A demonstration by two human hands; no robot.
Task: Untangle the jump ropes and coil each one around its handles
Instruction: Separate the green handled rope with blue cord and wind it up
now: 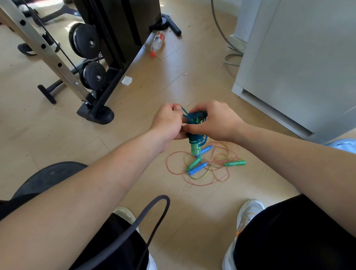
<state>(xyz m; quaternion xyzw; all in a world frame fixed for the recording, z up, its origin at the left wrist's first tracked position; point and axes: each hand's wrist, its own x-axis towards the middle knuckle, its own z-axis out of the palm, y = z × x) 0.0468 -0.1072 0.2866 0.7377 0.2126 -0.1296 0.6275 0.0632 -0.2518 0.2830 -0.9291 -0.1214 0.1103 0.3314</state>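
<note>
I hold a blue jump rope [196, 138] wound around its green handles in front of me, above the floor. My right hand [213, 120] grips the coiled bundle from the right. My left hand [168, 119] pinches a strand of the blue rope at the bundle's top left. Below on the floor lies a tangle of thin orange and yellow ropes [207, 168] with blue handles [198, 168] and green handles [234, 163] mixed into it.
A black gym machine [106, 44] with weight plates stands at the left. A white cabinet [304, 50] rises at the right. A plastic bottle [157, 42] lies on the wooden floor. A dark band [150, 224] loops over my left knee.
</note>
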